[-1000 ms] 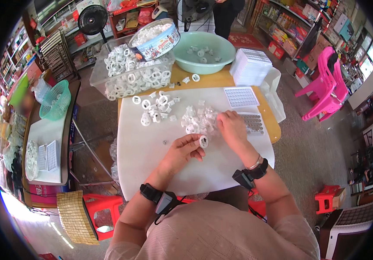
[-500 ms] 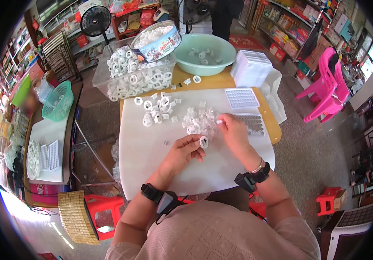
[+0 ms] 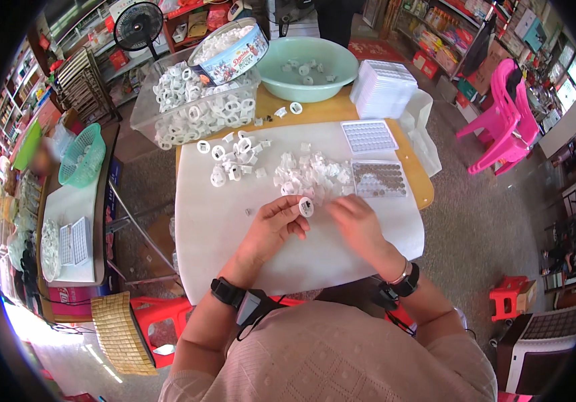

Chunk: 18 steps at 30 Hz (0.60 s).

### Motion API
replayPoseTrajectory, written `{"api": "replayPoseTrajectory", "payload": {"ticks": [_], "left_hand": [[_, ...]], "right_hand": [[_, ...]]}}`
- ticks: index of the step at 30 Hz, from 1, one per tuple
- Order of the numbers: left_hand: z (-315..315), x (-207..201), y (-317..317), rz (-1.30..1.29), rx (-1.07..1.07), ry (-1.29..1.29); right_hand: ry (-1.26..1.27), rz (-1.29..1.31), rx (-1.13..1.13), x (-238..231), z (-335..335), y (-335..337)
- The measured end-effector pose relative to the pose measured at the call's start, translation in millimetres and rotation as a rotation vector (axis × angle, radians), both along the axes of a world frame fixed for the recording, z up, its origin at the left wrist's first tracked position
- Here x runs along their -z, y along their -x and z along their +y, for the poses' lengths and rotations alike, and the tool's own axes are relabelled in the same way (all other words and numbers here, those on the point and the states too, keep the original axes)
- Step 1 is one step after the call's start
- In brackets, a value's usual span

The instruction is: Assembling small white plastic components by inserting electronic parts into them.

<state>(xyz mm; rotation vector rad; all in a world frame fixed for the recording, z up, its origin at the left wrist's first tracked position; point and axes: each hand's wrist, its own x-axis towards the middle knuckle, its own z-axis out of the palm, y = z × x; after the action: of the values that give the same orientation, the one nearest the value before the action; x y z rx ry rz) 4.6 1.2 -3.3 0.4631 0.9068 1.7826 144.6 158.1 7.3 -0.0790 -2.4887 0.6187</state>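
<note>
Pinched between thumb and forefinger of my left hand (image 3: 274, 226) is a round white plastic part (image 3: 307, 207) with a dark cutout in its face. My right hand (image 3: 358, 228) is beside it, a short gap away, fingers bent together; whatever lies between the fingertips is hidden. A heap of small translucent white plastic pieces (image 3: 311, 171) lies just beyond both hands. Farther left is a looser group of white ring-shaped parts (image 3: 234, 161). Right of the heap lies a tray (image 3: 380, 179) filled with small grey round pieces, with a white gridded tray (image 3: 368, 137) behind it.
A clear bin of white parts (image 3: 197, 117) with a blue round tin (image 3: 231, 57) on it stands at the back left. Beside it are a pale green basin (image 3: 308, 70) and a stack of white trays (image 3: 385, 90). A side table with a green basket (image 3: 82, 157) is left.
My right hand has drawn back from the heap, toward the part in my left hand. My left hand keeps its hold on the round part. The whole view has shifted slightly.
</note>
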Motion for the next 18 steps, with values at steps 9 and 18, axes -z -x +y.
{"api": "replayPoseTrajectory", "payload": {"ticks": [9,18], "left_hand": [[0,0,2,0.027,-0.003,0.020],[0,2,3,0.030,0.011,0.011]], "right_hand": [[0.176,-0.063,-0.066,-7,4,-31],[0.189,-0.033,0.027,1,-3,-28]]}}
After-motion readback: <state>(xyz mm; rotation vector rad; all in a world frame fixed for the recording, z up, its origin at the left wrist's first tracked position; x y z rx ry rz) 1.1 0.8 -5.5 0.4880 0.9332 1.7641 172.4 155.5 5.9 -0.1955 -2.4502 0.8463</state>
